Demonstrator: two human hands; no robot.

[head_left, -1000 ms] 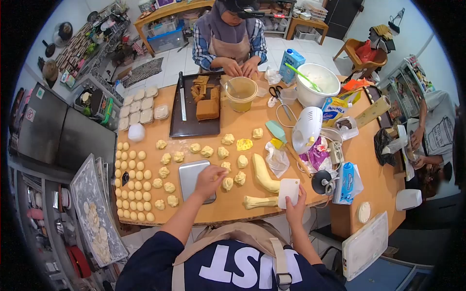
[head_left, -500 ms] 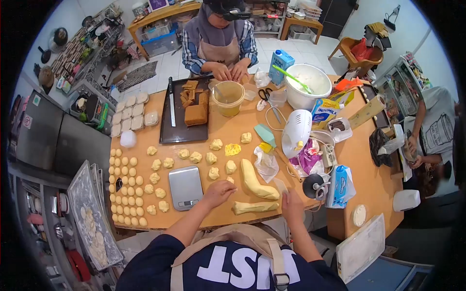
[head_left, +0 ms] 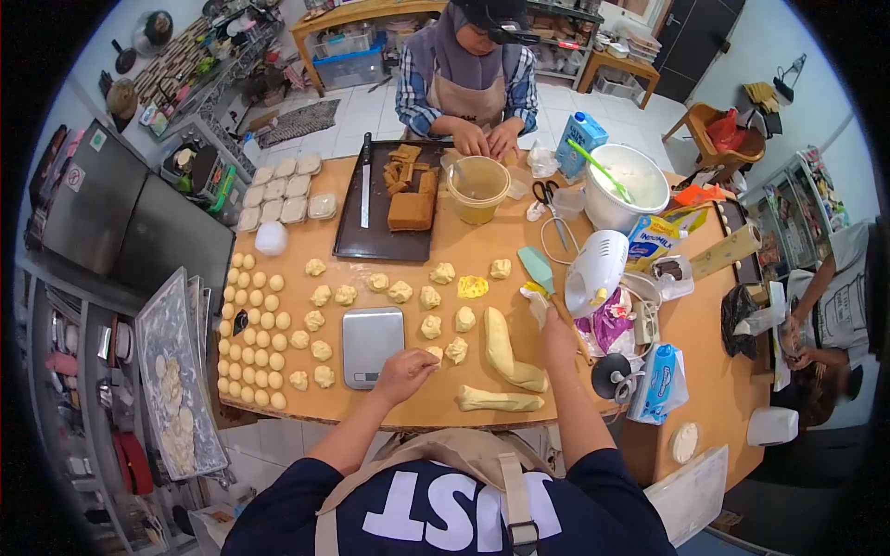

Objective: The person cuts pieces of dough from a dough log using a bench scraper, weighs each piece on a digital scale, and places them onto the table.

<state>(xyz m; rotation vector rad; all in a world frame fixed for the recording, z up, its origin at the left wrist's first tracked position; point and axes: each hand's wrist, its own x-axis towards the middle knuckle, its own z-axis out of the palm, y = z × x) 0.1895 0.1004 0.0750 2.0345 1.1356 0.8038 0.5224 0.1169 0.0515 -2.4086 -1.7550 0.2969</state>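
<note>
My left hand [head_left: 406, 372] is closed in a pinch, its fingertips on a small pale yellow dough piece [head_left: 436, 353] right of the digital scale [head_left: 373, 345]. Beside the fingertips lies a dough lump [head_left: 456, 350]. My right hand [head_left: 557, 335] reaches forward over the table, fingers closed at a crumpled whitish plastic bag [head_left: 535, 304]; the fingers are partly hidden. Left of that hand rests a thick dough log [head_left: 505, 350], with a shorter dough strip [head_left: 499, 399] nearer me. Several rough dough lumps [head_left: 400, 292] sit around the scale.
Rows of smooth dough balls [head_left: 261, 341] cover the left side. Ahead stand a dark tray [head_left: 350, 243] with brown cake and a knife, and a tub [head_left: 477, 190]. A hand mixer [head_left: 596, 271], white bowl [head_left: 640, 199] and wipes pack [head_left: 660, 382] crowd the right. A co-worker [head_left: 468, 83] stands opposite.
My right hand has moved forward from beside the dough log to the plastic bag; the translucent flat piece it held no longer shows. My left hand stays low by the scale. The view has shifted.
</note>
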